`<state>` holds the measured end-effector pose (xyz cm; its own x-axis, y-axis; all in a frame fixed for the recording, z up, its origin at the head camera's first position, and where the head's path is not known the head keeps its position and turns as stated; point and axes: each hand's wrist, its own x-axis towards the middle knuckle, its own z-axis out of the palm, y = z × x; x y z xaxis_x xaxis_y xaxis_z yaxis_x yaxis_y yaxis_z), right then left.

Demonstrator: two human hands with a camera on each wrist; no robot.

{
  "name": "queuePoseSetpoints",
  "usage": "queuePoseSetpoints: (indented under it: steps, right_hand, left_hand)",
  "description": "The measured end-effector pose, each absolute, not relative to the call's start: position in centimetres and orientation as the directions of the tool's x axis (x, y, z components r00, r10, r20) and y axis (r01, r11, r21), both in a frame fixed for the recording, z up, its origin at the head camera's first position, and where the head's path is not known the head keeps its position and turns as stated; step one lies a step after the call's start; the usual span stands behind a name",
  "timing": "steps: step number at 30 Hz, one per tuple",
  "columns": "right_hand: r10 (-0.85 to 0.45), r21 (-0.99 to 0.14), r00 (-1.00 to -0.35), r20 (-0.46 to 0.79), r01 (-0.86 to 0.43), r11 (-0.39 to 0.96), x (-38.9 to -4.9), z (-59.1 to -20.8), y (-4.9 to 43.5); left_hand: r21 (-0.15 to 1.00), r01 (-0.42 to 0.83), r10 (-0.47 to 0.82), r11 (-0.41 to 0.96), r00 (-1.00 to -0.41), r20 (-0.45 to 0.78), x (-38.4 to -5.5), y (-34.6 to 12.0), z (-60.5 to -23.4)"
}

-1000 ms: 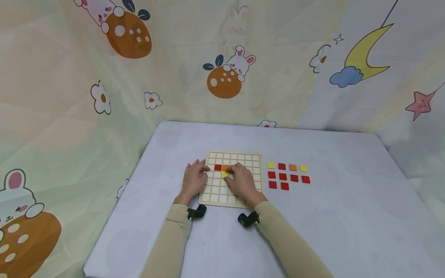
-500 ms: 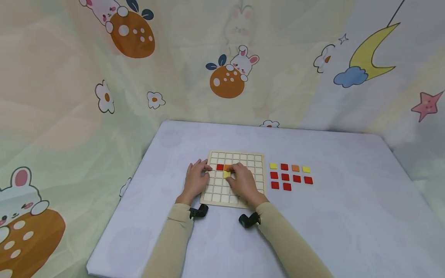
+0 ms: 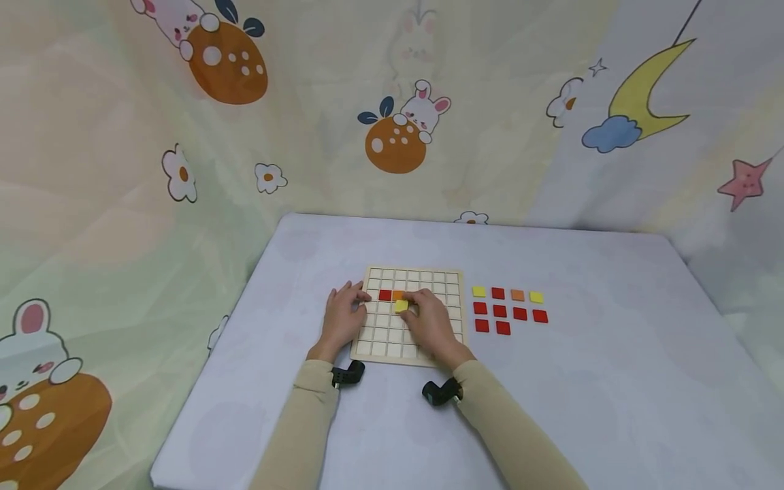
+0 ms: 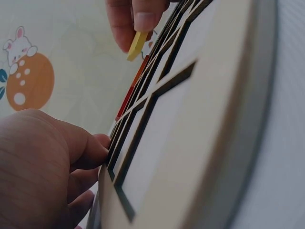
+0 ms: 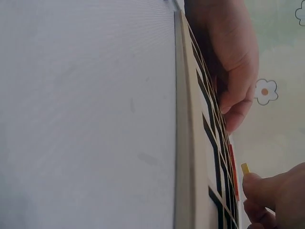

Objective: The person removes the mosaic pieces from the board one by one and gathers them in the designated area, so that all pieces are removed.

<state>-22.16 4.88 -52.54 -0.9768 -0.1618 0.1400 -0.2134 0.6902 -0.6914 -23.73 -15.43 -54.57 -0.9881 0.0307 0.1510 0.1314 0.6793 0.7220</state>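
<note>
A wooden grid board (image 3: 382, 333) lies on the table, with a red tile (image 3: 384, 295) and an orange tile (image 3: 398, 295) side by side in its cells. Between thumb and fingers, my right hand (image 3: 431, 325) pinches a yellow tile (image 3: 401, 306) just in front of the orange one. The left wrist view shows this yellow tile (image 4: 137, 46) tilted and raised off the board. My left hand (image 3: 340, 317) holds the board's left edge, thumb and fingertips against it; some fingertips are hidden there in the left wrist view.
Right of the board, loose tiles lie in rows on the white-covered table (image 3: 612, 354): several red tiles (image 3: 499, 311), an orange tile (image 3: 517, 295) and two yellow tiles, one at the far right (image 3: 536, 297). A patterned cloth (image 3: 490, 170) hangs behind.
The yellow tile, earlier in line below the orange tile, has come up off the board and slightly right with my right hand. My left hand stays at the board's edge.
</note>
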Motion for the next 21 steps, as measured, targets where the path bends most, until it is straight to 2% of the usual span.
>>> queuePoseSetpoints:
  steps: [9, 21]
  right_hand:
    - [-0.144, -0.647, -0.974, 0.175, -0.224, 0.729, -21.1, -52.4, 6.2]
    - [-0.089, -0.676, -0.98, 0.176, -0.186, 0.713, -19.3, -52.6, 8.0]
  left_hand:
    - [0.716, 0.136, 0.035, 0.685, -0.987, 0.154, -23.7, -15.5, -54.6]
    - [0.721, 0.129, 0.029, 0.681, -0.988, 0.149, -23.7, -15.4, -54.4]
